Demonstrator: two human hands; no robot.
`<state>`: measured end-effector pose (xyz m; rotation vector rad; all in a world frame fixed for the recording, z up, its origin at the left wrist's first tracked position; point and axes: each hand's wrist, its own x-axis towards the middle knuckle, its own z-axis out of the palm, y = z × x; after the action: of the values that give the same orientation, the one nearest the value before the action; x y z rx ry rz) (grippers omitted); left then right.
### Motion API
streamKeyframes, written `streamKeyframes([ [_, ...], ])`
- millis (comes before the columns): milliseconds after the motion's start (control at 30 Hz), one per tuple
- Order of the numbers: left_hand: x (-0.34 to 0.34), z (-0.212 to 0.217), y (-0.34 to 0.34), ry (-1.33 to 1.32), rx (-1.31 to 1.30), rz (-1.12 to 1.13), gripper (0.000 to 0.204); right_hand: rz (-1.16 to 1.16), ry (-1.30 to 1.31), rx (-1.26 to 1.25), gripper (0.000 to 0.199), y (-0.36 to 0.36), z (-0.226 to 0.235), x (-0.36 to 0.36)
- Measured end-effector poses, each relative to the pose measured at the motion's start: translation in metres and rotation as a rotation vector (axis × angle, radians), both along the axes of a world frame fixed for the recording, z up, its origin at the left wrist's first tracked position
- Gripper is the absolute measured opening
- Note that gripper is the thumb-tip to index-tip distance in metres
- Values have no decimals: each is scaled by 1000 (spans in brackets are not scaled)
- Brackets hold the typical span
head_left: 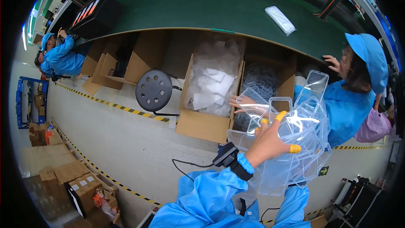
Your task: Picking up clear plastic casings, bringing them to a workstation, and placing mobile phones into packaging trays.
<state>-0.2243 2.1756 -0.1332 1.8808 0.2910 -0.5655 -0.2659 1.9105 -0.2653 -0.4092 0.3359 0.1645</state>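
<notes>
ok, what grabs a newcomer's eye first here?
The big bundle of clear plastic trays at centre right, gripped by the left hand with yellow finger cots; the right hand is hidden behind it. Beyond it, an open cardboard box of clear plastic bags sits beside a round black perforated stool.

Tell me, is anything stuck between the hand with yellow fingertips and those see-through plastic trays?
No, nothing visible. The right hand rests straight against the stack of clear plastic trays, its fingers spread on them. The left hand touches the stack's far side.
</notes>
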Motion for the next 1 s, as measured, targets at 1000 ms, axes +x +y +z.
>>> streamKeyframes([
  [1000, -184, 14, -76, 20, 17, -293, 117, -233, -73, 56, 75, -42, 13, -247],
])
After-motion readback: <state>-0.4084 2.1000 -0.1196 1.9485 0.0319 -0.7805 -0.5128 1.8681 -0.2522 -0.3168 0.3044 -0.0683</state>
